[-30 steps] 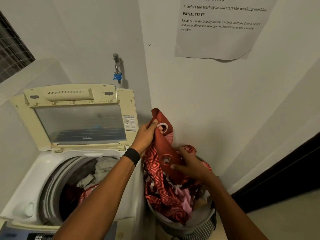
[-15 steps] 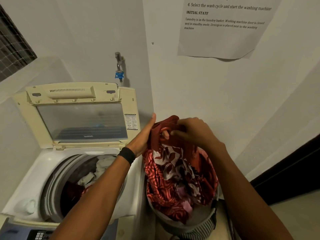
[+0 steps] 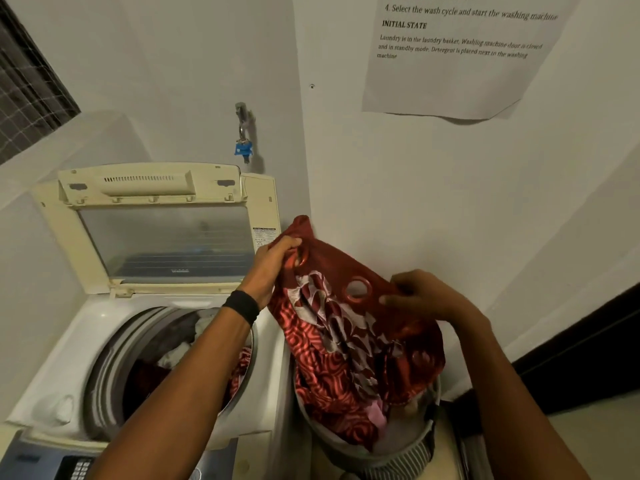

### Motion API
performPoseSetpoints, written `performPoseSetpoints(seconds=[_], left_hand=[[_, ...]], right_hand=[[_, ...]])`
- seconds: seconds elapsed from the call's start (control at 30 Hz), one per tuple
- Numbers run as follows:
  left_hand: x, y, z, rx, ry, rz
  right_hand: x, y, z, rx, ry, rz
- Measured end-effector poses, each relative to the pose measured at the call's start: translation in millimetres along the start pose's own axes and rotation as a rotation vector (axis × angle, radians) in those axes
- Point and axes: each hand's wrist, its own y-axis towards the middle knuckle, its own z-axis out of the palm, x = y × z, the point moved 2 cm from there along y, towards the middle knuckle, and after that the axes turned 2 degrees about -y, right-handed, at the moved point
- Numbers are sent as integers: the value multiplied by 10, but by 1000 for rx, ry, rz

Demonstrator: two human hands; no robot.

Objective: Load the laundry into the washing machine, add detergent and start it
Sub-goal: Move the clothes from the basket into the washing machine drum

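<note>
We see the left hand [image 3: 273, 263] pinching the top edge of a red patterned curtain [image 3: 346, 341] at one of its rings, fingers closed on the cloth. The right hand [image 3: 424, 296] grips the same top edge further right, just beside a second ring [image 3: 357, 289], fingers curled on the fabric. The curtain is stretched between the two hands, and its lower part hangs into the laundry basket [image 3: 408, 452], which stands on the floor touching the right side of the washing machine [image 3: 86, 341]. The machine's lid [image 3: 162, 233] stands upright at the far edge, so we have the drum opening [image 3: 166, 362] clear from above. Some clothes already lie inside the drum. The left forearm crosses over the drum's near right rim. A wall runs close behind the basket, with a paper sheet [image 3: 460, 60] stuck on it. A tap [image 3: 242, 133] sits on the wall beyond the lid.
</note>
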Motion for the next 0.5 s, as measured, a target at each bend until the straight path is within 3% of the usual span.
performPoseSetpoints(seconds=[0.13,0.33,0.4,0.5], left_hand=[[86,-10,183,8,-82,-35],[213,-163,494,187,11,-51],[219,-188,500,213,12,-63],[224,-167,429,153,-31,-103]], right_hand=[[327,-87,-45,-265,336,-95],[692,144,355,-544,342,-150],[770,192,450,-530,335,-202],[811,231,543,-311,298,-351]])
